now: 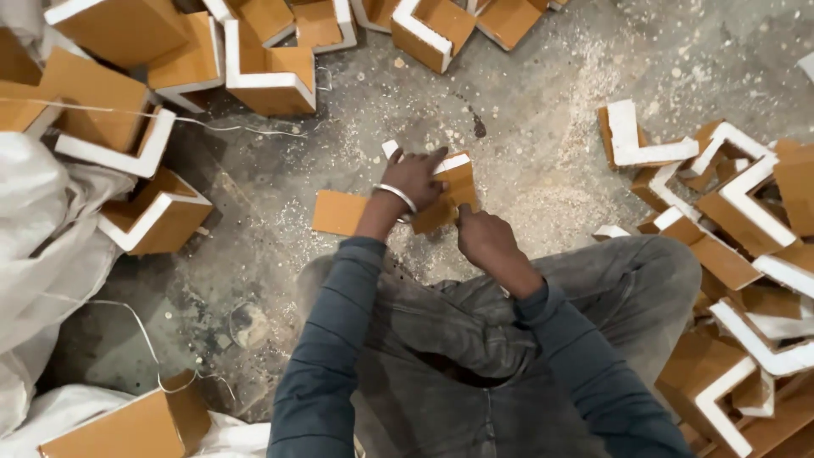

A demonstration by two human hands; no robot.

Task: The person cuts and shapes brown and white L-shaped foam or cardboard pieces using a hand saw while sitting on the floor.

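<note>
A brown L-shaped board piece with white edges stands on the dusty floor in front of my knees. My left hand, with a metal bangle on its wrist, presses down on the piece's top. My right hand is closed at the piece's near right corner; whether it holds a small tool is hidden. One flat arm of the piece lies to the left on the floor.
Piles of similar brown and white L-shaped pieces lie at the top, left and right. White sacks fill the left edge. Sawdust covers the concrete floor. A thin white string crosses the upper left.
</note>
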